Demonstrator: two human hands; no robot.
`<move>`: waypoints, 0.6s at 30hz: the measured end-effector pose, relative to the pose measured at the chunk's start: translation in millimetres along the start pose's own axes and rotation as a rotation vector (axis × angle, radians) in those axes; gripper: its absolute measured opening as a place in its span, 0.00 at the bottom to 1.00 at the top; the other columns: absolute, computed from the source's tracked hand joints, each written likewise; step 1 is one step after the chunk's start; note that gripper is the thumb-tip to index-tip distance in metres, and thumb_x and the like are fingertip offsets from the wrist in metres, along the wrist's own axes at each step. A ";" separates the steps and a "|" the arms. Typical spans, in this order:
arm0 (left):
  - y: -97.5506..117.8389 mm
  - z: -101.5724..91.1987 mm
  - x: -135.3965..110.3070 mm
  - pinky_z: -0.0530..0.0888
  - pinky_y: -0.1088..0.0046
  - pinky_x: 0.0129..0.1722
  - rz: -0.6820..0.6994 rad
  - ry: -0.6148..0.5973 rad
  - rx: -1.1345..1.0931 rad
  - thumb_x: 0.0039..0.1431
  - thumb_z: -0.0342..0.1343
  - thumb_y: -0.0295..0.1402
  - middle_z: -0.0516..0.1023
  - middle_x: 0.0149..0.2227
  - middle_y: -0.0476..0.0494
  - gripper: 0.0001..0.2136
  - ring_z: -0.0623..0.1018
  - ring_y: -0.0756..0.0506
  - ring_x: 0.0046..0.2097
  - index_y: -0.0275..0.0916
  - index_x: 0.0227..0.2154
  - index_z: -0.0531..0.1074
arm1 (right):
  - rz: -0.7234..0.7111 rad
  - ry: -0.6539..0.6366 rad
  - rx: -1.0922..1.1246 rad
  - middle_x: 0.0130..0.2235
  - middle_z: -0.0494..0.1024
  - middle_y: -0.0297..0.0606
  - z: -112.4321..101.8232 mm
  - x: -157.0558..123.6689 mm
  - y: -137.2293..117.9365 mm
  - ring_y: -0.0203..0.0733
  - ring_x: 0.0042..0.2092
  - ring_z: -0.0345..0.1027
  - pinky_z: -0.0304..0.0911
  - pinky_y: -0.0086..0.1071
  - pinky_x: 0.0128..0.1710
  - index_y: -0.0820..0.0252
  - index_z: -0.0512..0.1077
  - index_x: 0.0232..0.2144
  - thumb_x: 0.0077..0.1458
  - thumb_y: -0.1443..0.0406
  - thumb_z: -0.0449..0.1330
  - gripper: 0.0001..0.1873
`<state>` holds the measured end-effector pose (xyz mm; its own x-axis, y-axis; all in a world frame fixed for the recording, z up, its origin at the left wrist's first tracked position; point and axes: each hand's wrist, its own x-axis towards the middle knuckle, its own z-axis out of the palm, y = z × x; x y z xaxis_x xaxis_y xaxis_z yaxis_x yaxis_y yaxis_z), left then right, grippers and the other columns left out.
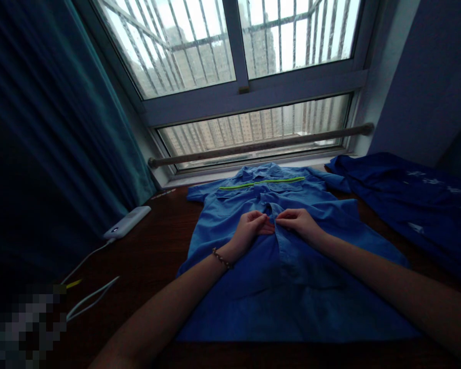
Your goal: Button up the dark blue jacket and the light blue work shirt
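A blue short-sleeved shirt (230, 287) lies spread out, its collar toward the window and a yellow-green stripe (261, 183) across the chest. My left hand (254, 225), with a beaded bracelet (222, 259) on the wrist, is at the front opening, fingers curled at the left edge. Opposite it, my right hand (296, 223) pinches the right edge of the placket (279, 241) between thumb and fingers. The two hands are a small gap apart. Any button between the fingers is too small to make out.
A darker blue cloth with white marks (415, 205) lies at the right. On the dark wooden surface (153, 246) at left rests a white device (128, 224) with a cable (85, 261). A curtain (61, 118) hangs left; a barred window (253, 61) with a rail (261, 146) is ahead.
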<state>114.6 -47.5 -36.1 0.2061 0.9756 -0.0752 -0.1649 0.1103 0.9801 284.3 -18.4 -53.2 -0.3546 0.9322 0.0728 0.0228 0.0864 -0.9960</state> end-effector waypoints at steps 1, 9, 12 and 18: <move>-0.1 0.0 0.4 0.73 0.73 0.30 -0.005 0.009 -0.004 0.46 0.57 0.36 0.75 0.24 0.45 0.11 0.75 0.49 0.27 0.32 0.27 0.67 | -0.036 0.011 -0.052 0.22 0.72 0.32 1.2 -0.9 -0.5 0.31 0.23 0.61 0.56 0.25 0.24 0.65 0.73 0.25 0.38 0.61 0.63 0.12; 0.5 0.8 0.0 0.72 0.73 0.28 -0.021 0.025 0.071 0.42 0.60 0.41 0.72 0.22 0.49 0.15 0.73 0.51 0.25 0.34 0.22 0.64 | -0.301 0.145 -0.453 0.27 0.73 0.35 12.0 -11.4 -0.3 0.36 0.30 0.66 0.60 0.29 0.32 0.61 0.72 0.24 0.44 0.63 0.59 0.06; 0.5 2.7 -1.8 0.71 0.76 0.27 -0.024 -0.006 0.091 0.42 0.59 0.43 0.72 0.22 0.49 0.16 0.72 0.52 0.25 0.33 0.23 0.65 | -0.341 0.184 -0.456 0.27 0.73 0.35 13.9 -14.3 -2.0 0.36 0.30 0.66 0.60 0.28 0.32 0.60 0.72 0.24 0.45 0.63 0.59 0.06; -3.7 4.2 0.1 0.69 0.79 0.26 -0.027 -0.004 0.152 0.41 0.60 0.41 0.70 0.21 0.51 0.15 0.70 0.54 0.23 0.33 0.22 0.66 | -0.327 0.173 -0.447 0.27 0.73 0.34 13.2 -13.3 -1.3 0.36 0.30 0.65 0.60 0.28 0.32 0.60 0.72 0.25 0.45 0.62 0.59 0.06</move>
<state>119.3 -48.6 -39.0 0.2122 0.9719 -0.1017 -0.0108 0.1064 0.9943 276.6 -35.5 -53.5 -0.2524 0.8726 0.4182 0.3435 0.4848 -0.8043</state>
